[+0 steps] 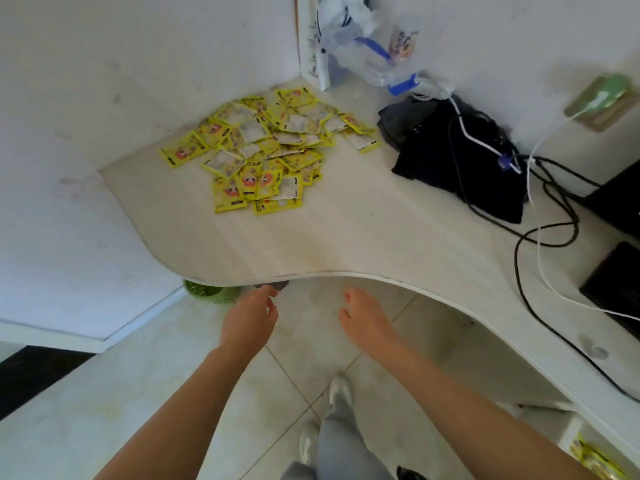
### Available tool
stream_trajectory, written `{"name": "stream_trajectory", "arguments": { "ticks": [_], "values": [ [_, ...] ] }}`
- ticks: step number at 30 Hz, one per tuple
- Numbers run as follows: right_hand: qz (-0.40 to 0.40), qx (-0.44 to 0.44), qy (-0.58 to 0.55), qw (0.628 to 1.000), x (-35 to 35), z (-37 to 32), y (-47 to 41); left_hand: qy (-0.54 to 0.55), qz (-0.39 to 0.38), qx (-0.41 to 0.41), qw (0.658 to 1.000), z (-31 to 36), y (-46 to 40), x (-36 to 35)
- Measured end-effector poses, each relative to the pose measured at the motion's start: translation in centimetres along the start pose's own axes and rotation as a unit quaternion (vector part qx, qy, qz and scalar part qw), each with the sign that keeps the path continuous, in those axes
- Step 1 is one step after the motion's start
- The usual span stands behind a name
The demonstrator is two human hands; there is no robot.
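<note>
Two empty hands approached a heap of small yellow foil sachets point(266, 147) that lay on the pale wood-grain curved surface point(346, 237), near its back corner.

The sachets looked light, thin, flexible and slick, loosely overlapped, so they would likely slide and scatter; pinching one by an edge, or scooping several from the heap's near rim, seemed the best hold. Right of the heap lay a crumpled black fabric bag point(450, 161), and beyond that trailed black cables point(554, 237). Behind and right of the heap slumped a clear plastic bag point(367, 60). Nothing lay between the heap and the surface's front edge. Below that edge, well short of the heap, the left hand point(249, 320) hung with fingers loosely curled on nothing and the right hand point(363, 320) was relaxed and spread.
</note>
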State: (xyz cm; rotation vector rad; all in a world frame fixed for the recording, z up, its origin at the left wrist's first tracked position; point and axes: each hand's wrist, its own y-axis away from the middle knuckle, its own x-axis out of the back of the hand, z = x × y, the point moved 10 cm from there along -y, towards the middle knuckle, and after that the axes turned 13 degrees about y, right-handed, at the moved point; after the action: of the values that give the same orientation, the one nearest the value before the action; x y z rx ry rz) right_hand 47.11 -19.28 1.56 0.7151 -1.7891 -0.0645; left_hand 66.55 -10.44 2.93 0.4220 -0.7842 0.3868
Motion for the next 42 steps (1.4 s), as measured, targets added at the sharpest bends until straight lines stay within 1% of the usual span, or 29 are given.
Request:
{"name": "stream_trajectory", "arguments": {
  "ticks": [6,15,21,25,27,29,32,34,37,42],
  "values": [
    [-0.004,0.054,0.028,0.998,2.6,-4.9,-8.4,0.003,0.000,0.030,1.000,-1.9,-7.0,2.5],
    [-0.028,0.103,0.062,0.992,6.6,-10.7,-20.5,0.034,0.028,0.136,0.990,-4.6,-17.4,6.6],
    [-0.031,0.111,0.064,0.991,7.9,-14.5,-26.3,0.068,0.072,0.202,0.974,-6.5,-22.8,9.3],
    [-0.020,0.100,0.083,0.991,8.0,-17.0,-29.2,0.096,0.092,0.222,0.966,-7.7,-26.0,10.6],
    [-0.022,0.080,0.104,0.991,7.6,-17.9,-30.1,0.108,0.078,0.250,0.959,-8.4,-27.3,10.5],
    [-0.032,0.059,0.132,0.989,7.0,-18.7,-30.8,0.104,0.057,0.259,0.958,-8.5,-28.4,10.3],
    [-0.049,0.039,0.169,0.984,5.8,-19.8,-31.3,0.073,0.028,0.241,0.967,-8.3,-29.6,9.9],
    [-0.046,0.029,0.184,0.981,5.3,-20.3,-31.4,0.060,0.010,0.228,0.972,-8.3,-30.2,9.6],
    [-0.040,0.013,0.189,0.981,5.0,-20.6,-31.4,0.061,-0.010,0.213,0.975,-8.4,-30.5,9.2],
    [-0.060,0.001,0.174,0.983,4.6,-20.4,-31.6,0.081,-0.029,0.228,0.970,-9.5,-30.5,9.2]
  ]
}}
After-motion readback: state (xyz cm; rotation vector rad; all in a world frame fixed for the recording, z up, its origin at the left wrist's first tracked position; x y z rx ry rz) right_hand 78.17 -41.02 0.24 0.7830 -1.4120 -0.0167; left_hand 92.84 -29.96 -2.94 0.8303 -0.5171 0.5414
